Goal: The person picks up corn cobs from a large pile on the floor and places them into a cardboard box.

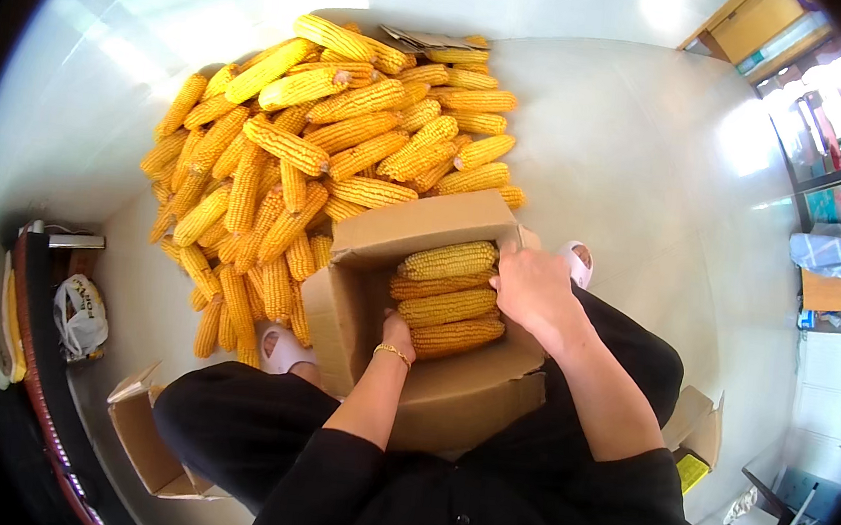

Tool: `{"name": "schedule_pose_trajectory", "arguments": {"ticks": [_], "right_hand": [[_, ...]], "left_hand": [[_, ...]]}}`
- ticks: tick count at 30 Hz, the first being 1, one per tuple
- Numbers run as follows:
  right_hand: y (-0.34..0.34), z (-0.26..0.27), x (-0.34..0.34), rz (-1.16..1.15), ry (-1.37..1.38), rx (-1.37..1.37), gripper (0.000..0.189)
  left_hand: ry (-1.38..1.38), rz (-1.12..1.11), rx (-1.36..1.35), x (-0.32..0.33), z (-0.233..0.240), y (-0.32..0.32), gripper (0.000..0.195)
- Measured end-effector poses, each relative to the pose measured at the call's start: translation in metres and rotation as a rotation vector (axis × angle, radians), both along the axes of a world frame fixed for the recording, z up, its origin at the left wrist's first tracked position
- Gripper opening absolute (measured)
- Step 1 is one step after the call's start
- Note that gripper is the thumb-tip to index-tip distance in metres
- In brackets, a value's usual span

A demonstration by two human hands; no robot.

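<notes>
An open cardboard box (431,226) stands between my legs, with several ears of dried yellow corn (449,308) lying side by side in it. My left hand (398,334) reaches inside, at the left ends of the lower ears; its fingers are largely hidden, so its grip is unclear. At the box's right wall is my right hand (534,287), its fingertips by the right ends of the ears and near the upper right corner. Whether it grips an ear or the wall cannot be told. Beyond the box a large heap of husked corn ears (357,133) spreads over the floor.
Another open cardboard box (150,438) lies at lower left, and one more (702,430) at right, holding something yellow. A white plastic bag (80,317) sits by the left furniture. Flat cardboard (429,40) rests at the heap's far edge. White drawers (833,385) stand at far right.
</notes>
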State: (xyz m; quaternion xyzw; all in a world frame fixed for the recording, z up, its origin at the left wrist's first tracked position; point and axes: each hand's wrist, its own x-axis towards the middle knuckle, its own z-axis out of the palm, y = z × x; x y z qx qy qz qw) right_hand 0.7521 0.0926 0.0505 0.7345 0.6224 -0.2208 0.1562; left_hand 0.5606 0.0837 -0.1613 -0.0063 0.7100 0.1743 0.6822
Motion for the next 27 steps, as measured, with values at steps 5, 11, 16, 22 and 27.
{"name": "schedule_pose_trajectory", "arguments": {"ticks": [5,11,16,22,27], "right_hand": [[-0.002,-0.035,0.03,-0.054,-0.118,-0.292,0.049],[-0.017,-0.062,0.041,-0.085,0.122,-0.233,0.049],[-0.008,-0.053,0.039,-0.093,0.158,-0.237,0.051],[-0.009,-0.054,0.034,-0.039,0.05,-0.235,0.044],[0.003,-0.035,0.031,0.038,-0.164,-0.333,0.042]], "left_hand": [[-0.029,0.025,-0.078,-0.001,-0.042,-0.029,0.071],[0.064,-0.026,-0.022,-0.014,-0.049,-0.04,0.072],[-0.168,-0.045,-0.012,-0.013,-0.066,-0.05,0.073],[-0.255,0.158,-0.039,-0.008,-0.08,-0.039,0.065],[-0.193,0.254,-0.013,0.018,0.005,-0.016,0.059]]}}
